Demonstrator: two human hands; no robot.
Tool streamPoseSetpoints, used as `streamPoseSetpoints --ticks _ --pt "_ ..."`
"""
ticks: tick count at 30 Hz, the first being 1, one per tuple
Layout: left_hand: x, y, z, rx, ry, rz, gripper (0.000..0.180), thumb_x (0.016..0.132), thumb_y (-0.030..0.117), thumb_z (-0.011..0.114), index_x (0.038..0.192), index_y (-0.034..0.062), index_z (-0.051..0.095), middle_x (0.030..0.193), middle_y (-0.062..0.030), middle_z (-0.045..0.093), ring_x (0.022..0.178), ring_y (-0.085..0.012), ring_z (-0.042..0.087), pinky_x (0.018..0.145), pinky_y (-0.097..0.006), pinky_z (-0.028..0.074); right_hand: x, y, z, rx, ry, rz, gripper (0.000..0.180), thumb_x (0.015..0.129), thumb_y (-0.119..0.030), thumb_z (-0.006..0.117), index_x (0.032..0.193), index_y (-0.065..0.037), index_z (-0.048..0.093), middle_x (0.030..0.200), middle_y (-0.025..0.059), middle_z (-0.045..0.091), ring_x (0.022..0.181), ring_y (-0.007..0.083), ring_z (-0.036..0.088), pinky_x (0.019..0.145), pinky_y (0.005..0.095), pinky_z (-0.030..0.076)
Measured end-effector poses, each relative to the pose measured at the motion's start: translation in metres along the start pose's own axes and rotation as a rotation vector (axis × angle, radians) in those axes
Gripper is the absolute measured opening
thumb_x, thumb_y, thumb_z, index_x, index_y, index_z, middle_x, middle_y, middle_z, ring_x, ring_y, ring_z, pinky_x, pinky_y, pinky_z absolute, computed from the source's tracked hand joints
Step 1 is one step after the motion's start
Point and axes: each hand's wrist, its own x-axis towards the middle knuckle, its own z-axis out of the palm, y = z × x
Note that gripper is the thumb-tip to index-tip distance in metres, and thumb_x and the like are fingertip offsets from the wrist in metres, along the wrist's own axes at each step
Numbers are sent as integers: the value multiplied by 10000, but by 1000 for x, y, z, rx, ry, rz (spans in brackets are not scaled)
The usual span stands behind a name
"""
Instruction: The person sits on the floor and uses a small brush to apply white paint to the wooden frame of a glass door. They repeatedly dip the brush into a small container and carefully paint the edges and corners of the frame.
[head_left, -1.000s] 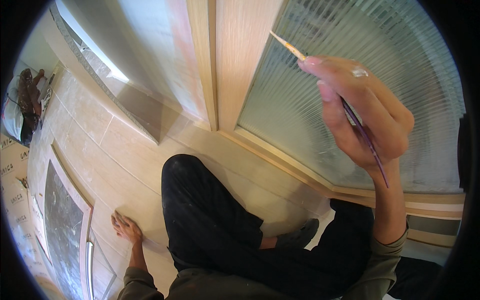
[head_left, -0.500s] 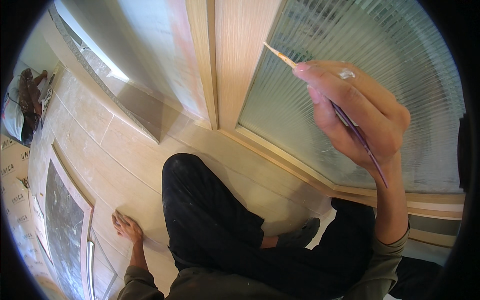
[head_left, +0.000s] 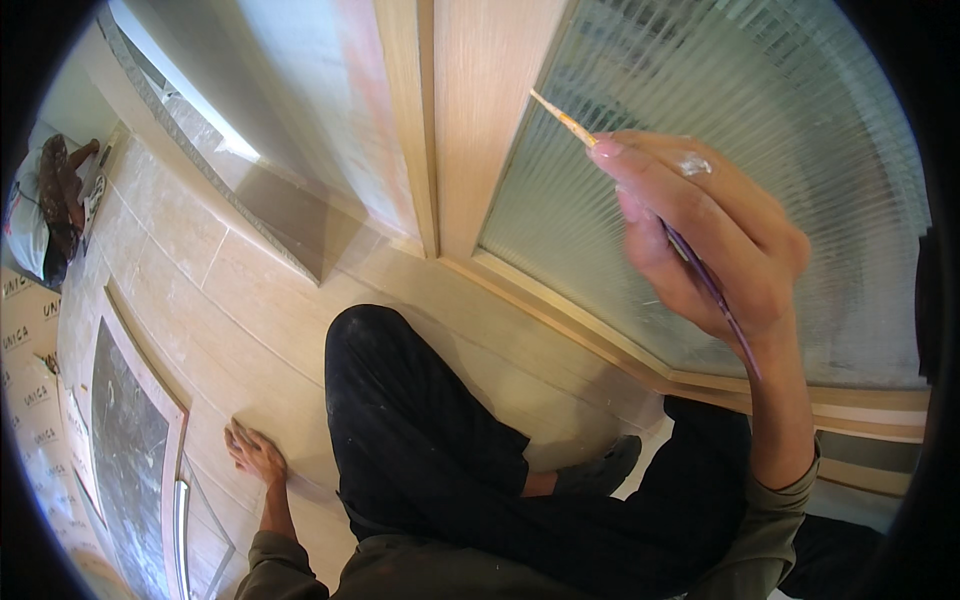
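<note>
Between the thumb and fingers of my right hand [head_left: 715, 225] is a thin paintbrush [head_left: 712, 272] with a dark purple handle. Its pale, pointed tip lies at the inner edge of the light wood door frame [head_left: 483, 110], beside the ribbed glass panel [head_left: 590, 170]; whether it touches the wood I cannot tell. A white smear shows on the back of that hand. Well away at the lower left, my left hand [head_left: 256, 453] rests on the tiled floor [head_left: 290, 385] with its fingers spread, holding nothing.
A framed dark panel [head_left: 130, 440] with white smudges lies left of my left hand. Printed cardboard [head_left: 30, 390] covers the far left floor. Past it sit a white plastic bag [head_left: 28, 235] and a dark stained cloth [head_left: 62, 190]. A curved board edge [head_left: 215, 185] crosses the upper left.
My right hand and the brush have shifted slightly, the hand a little left and the tip slightly lower. The left hand stays in place on the floor.
</note>
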Motion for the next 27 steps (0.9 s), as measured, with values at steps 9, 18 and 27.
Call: streamPoseSetpoints --ticks 9,18,27 --pt "0 2 -3 -9 -2 0 481 1032 380 409 1483 216 437 1527 -112 384 1385 -317 369 1092 -550 278 -2 1 3 -2 -23 -19 386 663 178 649 1026 59 704 864 159 705 745 214 696 662 275 565" --pt "0 -3 -1 -19 15 -3 488 1032 401 401 1483 217 437 1531 -107 377 1387 -322 364 1099 -559 263 -2 -2 0 54 -56 48 390 688 166 641 1054 49 705 883 156 706 744 205 691 656 276 563" --pt "1 -1 2 -25 20 11 486 1028 405 407 1477 223 444 1525 -110 382 1390 -321 362 1098 -558 261 -2 -1 -2 36 -59 46 379 716 159 639 1070 37 706 931 166 724 757 201 695 668 269 561"
